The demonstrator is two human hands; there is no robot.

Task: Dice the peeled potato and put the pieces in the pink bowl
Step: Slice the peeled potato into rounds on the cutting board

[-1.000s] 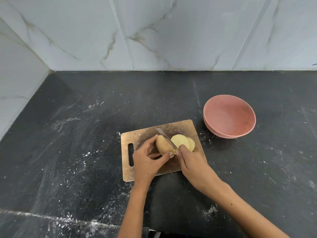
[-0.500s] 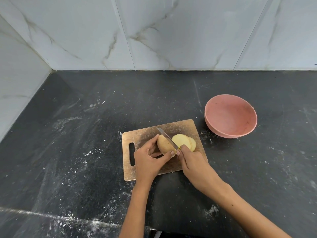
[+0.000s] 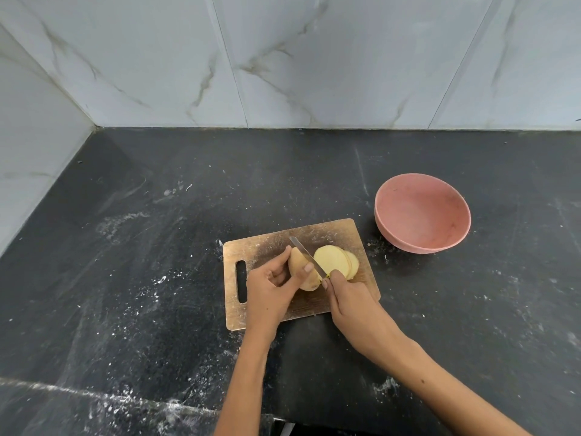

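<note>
A home kitchen: a dark stone counter [image 3: 157, 278] (dusted with flour) meets marble-look wall tiles [image 3: 314, 58], a wooden chopping board [image 3: 267, 247] on the counter.

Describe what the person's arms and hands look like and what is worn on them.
Both forearms are bare, with no sleeve in view. The left hand and right hand wear no gloves; no rings, watch or bracelets show. Fingernails are short and unpainted.

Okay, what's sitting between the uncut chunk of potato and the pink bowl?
In the head view, the knife blade, then leaning round potato slices, the wooden cutting board's edge and bare black counter before the pink bowl.
</note>
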